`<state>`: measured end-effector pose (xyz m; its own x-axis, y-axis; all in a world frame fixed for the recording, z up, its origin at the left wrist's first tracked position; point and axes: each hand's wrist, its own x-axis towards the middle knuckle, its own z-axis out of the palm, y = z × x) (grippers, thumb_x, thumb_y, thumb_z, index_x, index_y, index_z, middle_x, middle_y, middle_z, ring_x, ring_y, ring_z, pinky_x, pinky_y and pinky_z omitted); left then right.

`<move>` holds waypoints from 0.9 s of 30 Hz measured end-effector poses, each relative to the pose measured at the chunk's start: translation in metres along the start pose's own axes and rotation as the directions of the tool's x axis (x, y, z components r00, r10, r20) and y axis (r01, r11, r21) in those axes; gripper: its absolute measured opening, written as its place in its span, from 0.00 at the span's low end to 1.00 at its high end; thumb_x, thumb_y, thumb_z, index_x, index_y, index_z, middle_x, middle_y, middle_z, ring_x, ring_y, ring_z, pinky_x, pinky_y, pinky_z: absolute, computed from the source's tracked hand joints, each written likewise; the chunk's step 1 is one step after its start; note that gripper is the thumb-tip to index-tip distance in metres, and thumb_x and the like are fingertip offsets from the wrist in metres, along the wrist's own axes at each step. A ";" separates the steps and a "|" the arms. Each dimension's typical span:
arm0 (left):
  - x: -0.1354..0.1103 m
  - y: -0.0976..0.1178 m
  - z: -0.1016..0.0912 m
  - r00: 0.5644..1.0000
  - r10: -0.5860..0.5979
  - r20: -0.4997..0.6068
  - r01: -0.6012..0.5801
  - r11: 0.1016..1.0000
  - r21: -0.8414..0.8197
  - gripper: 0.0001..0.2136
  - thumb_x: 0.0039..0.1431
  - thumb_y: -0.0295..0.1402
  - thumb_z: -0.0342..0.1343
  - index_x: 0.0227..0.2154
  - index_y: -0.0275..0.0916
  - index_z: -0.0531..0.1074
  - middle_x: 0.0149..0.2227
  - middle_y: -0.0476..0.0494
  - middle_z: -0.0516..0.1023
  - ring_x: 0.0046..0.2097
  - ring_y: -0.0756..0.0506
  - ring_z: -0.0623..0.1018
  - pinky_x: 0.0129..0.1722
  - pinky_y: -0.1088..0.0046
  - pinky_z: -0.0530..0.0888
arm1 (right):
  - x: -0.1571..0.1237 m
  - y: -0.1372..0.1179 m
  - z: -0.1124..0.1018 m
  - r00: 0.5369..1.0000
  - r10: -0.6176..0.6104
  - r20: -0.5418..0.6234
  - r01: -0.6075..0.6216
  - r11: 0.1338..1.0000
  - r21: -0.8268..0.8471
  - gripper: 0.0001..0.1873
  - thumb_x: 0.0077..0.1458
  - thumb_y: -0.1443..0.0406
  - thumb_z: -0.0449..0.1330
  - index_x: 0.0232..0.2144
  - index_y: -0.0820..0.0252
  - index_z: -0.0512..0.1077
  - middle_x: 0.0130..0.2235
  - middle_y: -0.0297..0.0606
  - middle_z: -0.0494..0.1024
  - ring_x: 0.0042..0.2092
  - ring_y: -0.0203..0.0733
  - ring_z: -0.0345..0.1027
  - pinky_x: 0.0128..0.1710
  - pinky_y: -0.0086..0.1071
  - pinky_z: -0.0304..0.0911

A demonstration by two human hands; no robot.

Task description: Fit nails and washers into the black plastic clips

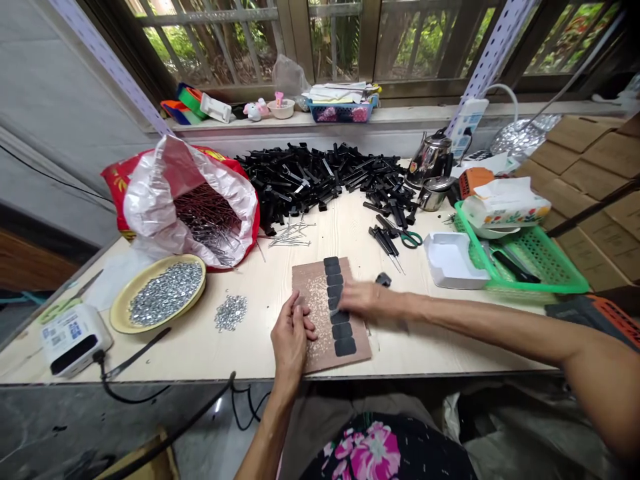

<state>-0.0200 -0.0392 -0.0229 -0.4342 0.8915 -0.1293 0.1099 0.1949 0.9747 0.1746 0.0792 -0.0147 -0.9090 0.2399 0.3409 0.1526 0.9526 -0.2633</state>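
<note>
A brown board [315, 333] lies on the table in front of me, with a column of several flat black pieces [339, 307] along its right side. My left hand [293, 337] rests on the board's left edge, fingers together and curled, pressing it down. My right hand [363, 299] reaches across to the black column; its fingers are bunched at one piece, and I cannot see whether they pinch anything. A small black part [383, 279] lies just beyond my right hand.
A heap of black plastic parts [325, 177] fills the back of the table. A red-and-white bag of metal pins [200, 207], a yellow plate of small metal bits [165, 293], a loose pile [231, 311], scissors [407, 237], a white tray [453, 261], a green basket [530, 257] and a kettle [430, 159] surround the board.
</note>
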 end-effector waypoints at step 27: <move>-0.002 0.003 0.010 0.977 0.211 0.025 -0.212 0.965 0.157 0.20 0.58 0.35 0.49 0.53 0.38 0.66 0.31 0.48 0.73 0.22 0.55 0.73 0.22 0.80 0.73 | -0.221 -0.179 -0.135 0.573 0.704 0.419 -0.818 0.523 0.238 0.18 0.59 0.55 0.53 0.38 0.64 0.76 0.36 0.41 0.77 0.36 0.38 0.69 0.38 0.29 0.61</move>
<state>-0.0097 -0.0359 -0.0220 -0.3788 0.9225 0.0743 0.3385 0.0634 0.9388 0.4006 -0.1188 0.0784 -0.5757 0.7297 -0.3689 0.7311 0.2574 -0.6319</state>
